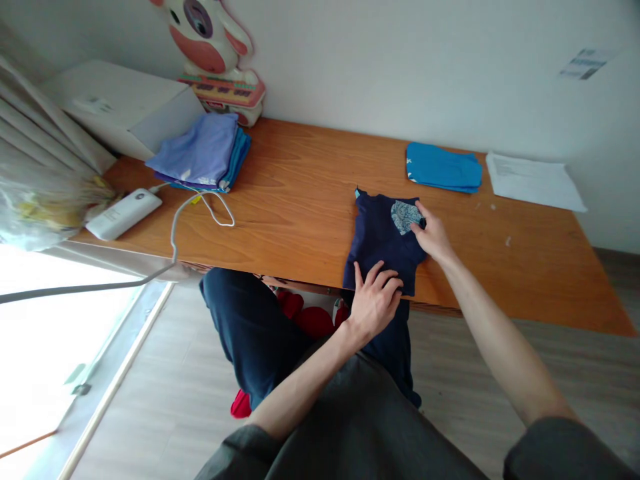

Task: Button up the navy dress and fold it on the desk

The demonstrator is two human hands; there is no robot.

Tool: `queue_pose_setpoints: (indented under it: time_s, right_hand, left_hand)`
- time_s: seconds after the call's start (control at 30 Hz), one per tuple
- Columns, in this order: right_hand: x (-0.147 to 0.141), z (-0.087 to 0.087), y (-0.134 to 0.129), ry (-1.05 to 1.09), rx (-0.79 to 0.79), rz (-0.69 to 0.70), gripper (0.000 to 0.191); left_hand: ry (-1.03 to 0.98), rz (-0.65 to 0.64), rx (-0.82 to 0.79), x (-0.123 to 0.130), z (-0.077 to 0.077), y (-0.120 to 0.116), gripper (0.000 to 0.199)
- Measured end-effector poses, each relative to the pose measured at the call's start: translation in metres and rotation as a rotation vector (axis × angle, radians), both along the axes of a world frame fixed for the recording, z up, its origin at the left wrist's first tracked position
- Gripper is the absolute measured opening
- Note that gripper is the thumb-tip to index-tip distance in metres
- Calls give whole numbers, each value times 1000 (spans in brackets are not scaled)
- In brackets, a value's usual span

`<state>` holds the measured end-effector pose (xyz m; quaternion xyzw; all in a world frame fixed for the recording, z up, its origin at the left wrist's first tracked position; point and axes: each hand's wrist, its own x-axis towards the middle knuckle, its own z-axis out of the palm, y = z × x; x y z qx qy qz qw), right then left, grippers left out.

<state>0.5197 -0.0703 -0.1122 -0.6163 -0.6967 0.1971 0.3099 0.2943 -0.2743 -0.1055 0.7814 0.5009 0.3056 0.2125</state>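
Observation:
A dark navy garment with a pale blue printed patch lies folded on the wooden table, its lower part hanging over the front edge. My left hand rests flat on its near end at the table's edge. My right hand presses on its right side, fingers by the printed patch. Neither hand lifts the cloth.
A stack of folded lilac and blue clothes sits at the back left, a folded bright blue cloth at the back right, beside papers. A white device with a cable lies at the left. Dark and red clothes hang below the table.

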Motion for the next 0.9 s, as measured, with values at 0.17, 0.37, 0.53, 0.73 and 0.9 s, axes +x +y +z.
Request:
queue_pose_setpoints:
  time_s: [0.17,0.37,0.53,0.73,0.9]
  right_hand:
    - [-4,20,-12,-217,115,60,86]
    - [-71,46,-17,-322,117,353,62]
    - [-133,11,-18,-448,6,396,68]
    - [-145,-9,-14,-510,13,342,69]
    - [-148,-9,-14,-509,57,306,68]
  left_hand:
    - [108,-36,23,-1,4,6,51]
    - [223,-111,76,2,-1,14,66]
    - [320,-114,90,7,-4,8,73]
    - [374,-98,98,12,-9,6,71]
    - [393,-159,126,16,-12,-3,67]
